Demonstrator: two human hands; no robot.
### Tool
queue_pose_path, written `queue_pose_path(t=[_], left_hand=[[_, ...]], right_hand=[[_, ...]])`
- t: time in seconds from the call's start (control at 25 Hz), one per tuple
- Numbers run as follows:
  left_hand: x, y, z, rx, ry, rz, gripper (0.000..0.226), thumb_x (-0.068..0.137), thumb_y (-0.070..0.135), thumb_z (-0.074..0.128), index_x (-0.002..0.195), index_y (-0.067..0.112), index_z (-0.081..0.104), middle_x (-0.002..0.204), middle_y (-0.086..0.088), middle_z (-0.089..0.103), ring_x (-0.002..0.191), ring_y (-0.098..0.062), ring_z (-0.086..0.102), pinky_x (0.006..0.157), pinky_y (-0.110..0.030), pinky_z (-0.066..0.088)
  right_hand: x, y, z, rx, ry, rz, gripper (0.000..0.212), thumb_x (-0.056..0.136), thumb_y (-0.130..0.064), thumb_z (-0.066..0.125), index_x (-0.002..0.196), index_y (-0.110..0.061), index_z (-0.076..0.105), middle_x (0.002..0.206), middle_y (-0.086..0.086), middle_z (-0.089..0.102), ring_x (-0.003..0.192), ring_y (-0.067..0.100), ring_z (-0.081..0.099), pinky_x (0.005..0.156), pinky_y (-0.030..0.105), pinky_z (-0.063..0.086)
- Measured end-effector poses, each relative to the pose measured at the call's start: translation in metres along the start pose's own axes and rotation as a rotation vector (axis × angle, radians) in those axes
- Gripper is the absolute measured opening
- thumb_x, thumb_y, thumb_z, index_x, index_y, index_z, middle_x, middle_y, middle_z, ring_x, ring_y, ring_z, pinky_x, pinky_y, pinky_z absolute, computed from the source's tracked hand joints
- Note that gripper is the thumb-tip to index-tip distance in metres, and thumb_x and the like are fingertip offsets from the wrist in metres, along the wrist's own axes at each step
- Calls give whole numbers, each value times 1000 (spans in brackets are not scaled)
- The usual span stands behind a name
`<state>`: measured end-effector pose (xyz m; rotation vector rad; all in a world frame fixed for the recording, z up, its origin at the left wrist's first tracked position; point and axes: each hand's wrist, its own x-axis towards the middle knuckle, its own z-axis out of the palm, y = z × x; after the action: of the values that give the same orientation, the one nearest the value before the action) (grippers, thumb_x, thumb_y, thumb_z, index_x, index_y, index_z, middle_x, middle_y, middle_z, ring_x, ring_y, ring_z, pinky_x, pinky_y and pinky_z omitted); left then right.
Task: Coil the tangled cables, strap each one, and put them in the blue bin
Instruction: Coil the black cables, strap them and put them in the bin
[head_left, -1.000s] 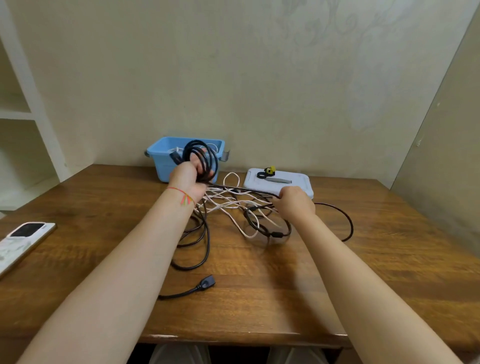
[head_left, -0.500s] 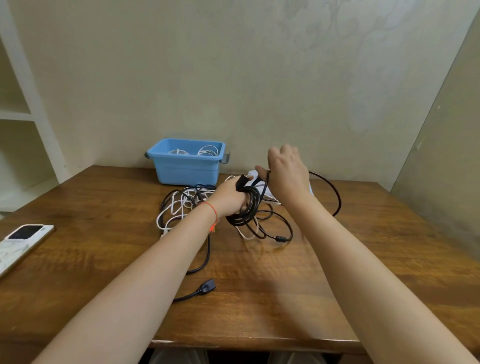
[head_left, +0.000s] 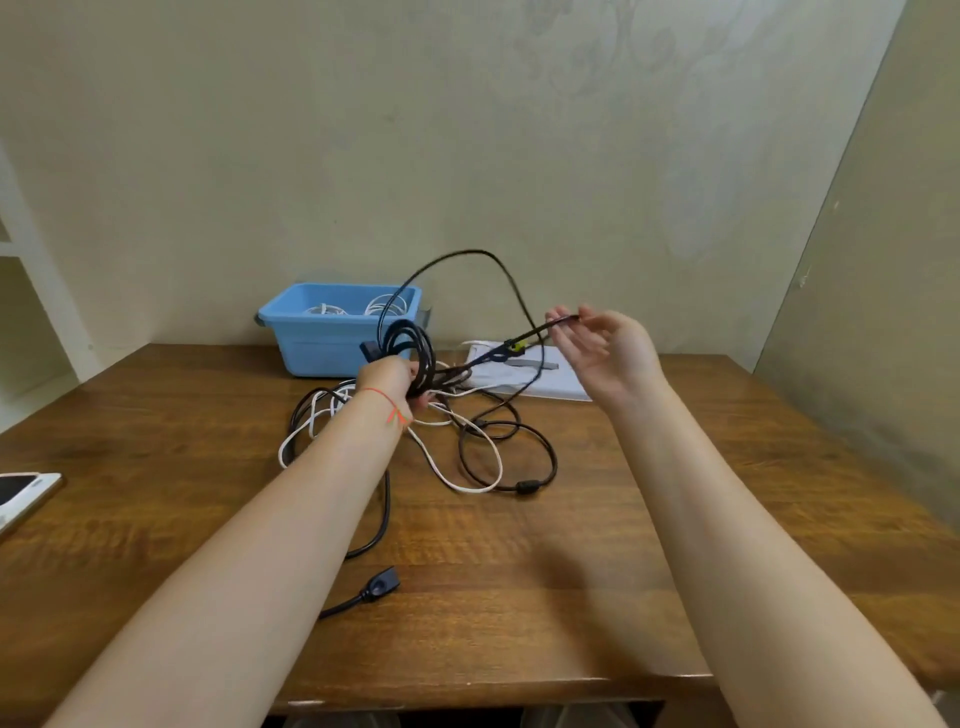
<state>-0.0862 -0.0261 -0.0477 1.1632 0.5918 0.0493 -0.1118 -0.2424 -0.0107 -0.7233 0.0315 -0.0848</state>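
Two hands up over the table (head_left: 675, 545). Bin (head_left: 317, 343) just behind the left hand (head_left: 387, 382), close for drop-off, white coils already inside. Left hand grips the black coil (head_left: 410, 353) so loops stay put. Right hand (head_left: 605, 353) pinches the free end (head_left: 558, 323), lifted, likely to feed another loop. Tangle (head_left: 441, 436) lies below both. No readable writing.

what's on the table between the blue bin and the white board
In the head view, the blue bin and white board are parted by the left hand gripping a black cable coil.
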Motion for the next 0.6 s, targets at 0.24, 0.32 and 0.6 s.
queue_pose_path(t=[0.24,0.32,0.6], left_hand=[[10,-23,-17,125,-32,-84,16,99,8,47,89,7,59,61,-1,54,52,-14,50,40,-25,45],[14,-31,-21,249,-74,-11,29,98,6,46,124,2,58,48,0,57,48,-13,54,35,-19,44],[20,-38,-14,159,73,100,36,95,-3,55,130,-6,52,76,-18,66,57,-17,67,42,-24,47]], right_hand=[[11,5,-47,-939,-132,448,16,96,-16,57,82,-9,57,57,0,39,39,10,26,39,21,29],[10,11,-58,-1261,-168,481,21,99,-23,58,86,-7,65,51,-2,31,41,12,26,46,25,34],[30,17,-64,-235,456,-41,27,101,-5,31,117,-8,53,66,10,50,51,21,48,59,34,52]])
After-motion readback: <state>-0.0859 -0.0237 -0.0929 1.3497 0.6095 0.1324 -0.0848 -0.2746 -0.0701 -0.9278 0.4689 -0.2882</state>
